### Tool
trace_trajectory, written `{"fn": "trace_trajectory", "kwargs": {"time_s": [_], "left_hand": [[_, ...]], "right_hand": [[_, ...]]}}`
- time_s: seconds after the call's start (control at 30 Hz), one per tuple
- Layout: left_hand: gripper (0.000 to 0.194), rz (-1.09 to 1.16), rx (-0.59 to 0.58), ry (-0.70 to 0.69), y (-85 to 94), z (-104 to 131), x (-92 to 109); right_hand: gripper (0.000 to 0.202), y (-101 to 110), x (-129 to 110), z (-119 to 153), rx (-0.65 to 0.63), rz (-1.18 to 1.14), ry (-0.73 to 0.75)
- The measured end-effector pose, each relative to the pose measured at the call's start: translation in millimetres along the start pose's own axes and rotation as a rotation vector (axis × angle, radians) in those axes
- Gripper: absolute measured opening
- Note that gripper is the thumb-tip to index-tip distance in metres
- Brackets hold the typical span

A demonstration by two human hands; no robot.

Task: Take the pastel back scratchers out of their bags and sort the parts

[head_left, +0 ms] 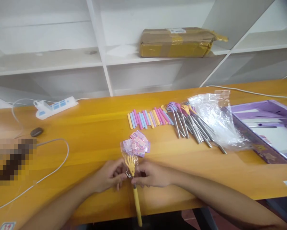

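Note:
Between my two hands, near the table's front edge, is a yellow hand-shaped stick (136, 201) with a yellow handle pointing toward me. A clear plastic bag (135, 161) surrounds its fingered head. My left hand (111, 175) pinches the bag's left side. My right hand (151, 174) has its fingers closed on the stick just below the head. Just beyond lie small pink and purple cards (138, 143) in a pile. Farther back is a row of pastel tubes (145, 119), beside a heap of metal sticks (193, 124) with coloured hand-shaped heads.
Clear plastic bags (217, 118) lie right of the metal sticks, against a purple box (260, 148). A power strip (57, 108), a dark small object (36, 132) and a white cable (66, 153) are on the left. A taped carton (177, 43) sits on the shelf behind.

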State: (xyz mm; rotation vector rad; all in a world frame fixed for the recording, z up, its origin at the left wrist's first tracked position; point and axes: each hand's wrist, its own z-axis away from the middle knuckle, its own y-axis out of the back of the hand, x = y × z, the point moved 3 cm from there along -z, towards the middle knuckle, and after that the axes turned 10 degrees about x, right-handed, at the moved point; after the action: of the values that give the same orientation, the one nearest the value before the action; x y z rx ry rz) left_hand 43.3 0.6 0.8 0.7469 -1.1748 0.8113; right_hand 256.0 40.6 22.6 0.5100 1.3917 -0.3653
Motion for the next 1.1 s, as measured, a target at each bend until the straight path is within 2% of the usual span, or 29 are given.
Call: {"fn": "trace_trajectory", "kwargs": {"time_s": [0.1, 0.17, 0.2, 0.27, 0.37, 0.43, 0.5, 0.6, 0.77, 0.93, 1.1], "left_hand": [[0.045, 0.157, 0.382, -0.077, 7.5, -14.4, -3.8], [0.042, 0.219, 0.529, -0.151, 8.1, -25.0, -0.8], [0.040, 0.240, 0.559, -0.178, 8.1, -30.6, 1.8], [0.038, 0.255, 0.562, -0.203, 9.0, -41.4, 8.1], [0.035, 0.216, 0.551, -0.218, 14.7, -52.3, 16.7], [0.033, 0.173, 0.551, -0.207, 19.3, -55.2, 19.1], [0.032, 0.153, 0.523, -0.184, 21.9, -55.8, 18.4], [0.029, 0.173, 0.449, -0.182, 22.4, -55.0, 14.1], [0.024, 0.148, 0.417, -0.196, 21.7, -55.3, 6.9], [0.026, 0.147, 0.386, -0.160, 19.1, -55.3, 8.8], [0.032, 0.106, 0.433, -0.115, 19.8, -52.7, 15.9]], "right_hand": [[0.027, -1.4, -7.4, 4.3, -0.045, 0.186, 0.037], [0.029, 0.7, -9.0, 6.3, -0.067, 0.230, 0.034], [0.033, 3.6, -8.9, 7.1, -0.062, 0.251, 0.043], [0.044, 15.0, -7.2, 7.5, 0.035, 0.328, 0.101], [0.049, 42.9, -1.8, 6.8, 0.399, 0.563, 0.224], [0.042, 60.8, 4.4, 6.2, 0.620, 0.716, 0.215], [0.036, 73.5, 11.4, 4.6, 0.746, 0.829, 0.145], [0.036, 80.6, 20.1, 0.3, 0.768, 0.903, 0.077], [0.028, 82.0, 28.4, -4.2, 0.756, 0.833, 0.095], [0.030, 86.6, 30.2, -6.3, 0.811, 0.623, 0.151], [0.037, 83.7, 22.6, 0.3, 0.935, 0.333, 0.118]]}}
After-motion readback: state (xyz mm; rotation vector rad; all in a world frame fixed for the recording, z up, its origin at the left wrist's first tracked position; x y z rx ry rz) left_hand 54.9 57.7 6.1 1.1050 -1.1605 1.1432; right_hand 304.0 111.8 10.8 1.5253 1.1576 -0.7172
